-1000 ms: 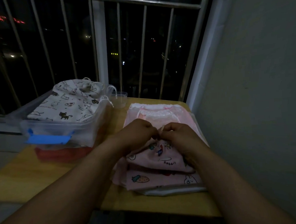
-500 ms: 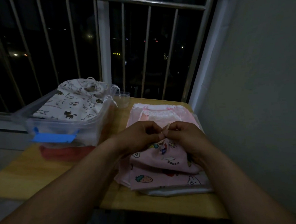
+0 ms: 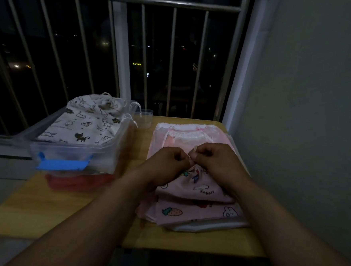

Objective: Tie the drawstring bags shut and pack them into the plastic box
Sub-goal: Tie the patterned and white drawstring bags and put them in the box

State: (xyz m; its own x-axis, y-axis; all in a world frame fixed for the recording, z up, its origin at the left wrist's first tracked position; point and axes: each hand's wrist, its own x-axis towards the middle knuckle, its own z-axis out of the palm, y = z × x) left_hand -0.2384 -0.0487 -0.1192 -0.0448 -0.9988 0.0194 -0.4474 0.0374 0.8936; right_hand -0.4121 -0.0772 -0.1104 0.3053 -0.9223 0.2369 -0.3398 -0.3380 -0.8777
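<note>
Two hands meet over the top of a pink rabbit-print drawstring bag, and we see both with fingers curled tight: the left hand and the right hand each pinch the pale drawstring at the bag's gathered mouth, knuckles almost touching. That bag lies on a stack of pink bags on the right side of the wooden table, close to the grey wall. Well to the left sits the clear plastic box with a blue latch, and inside it we make out a cat-print drawstring bag, its cords looped over the rim. The box rests on something red that we cannot identify. A small clear cup stands just behind the box, before the metal railing
</note>
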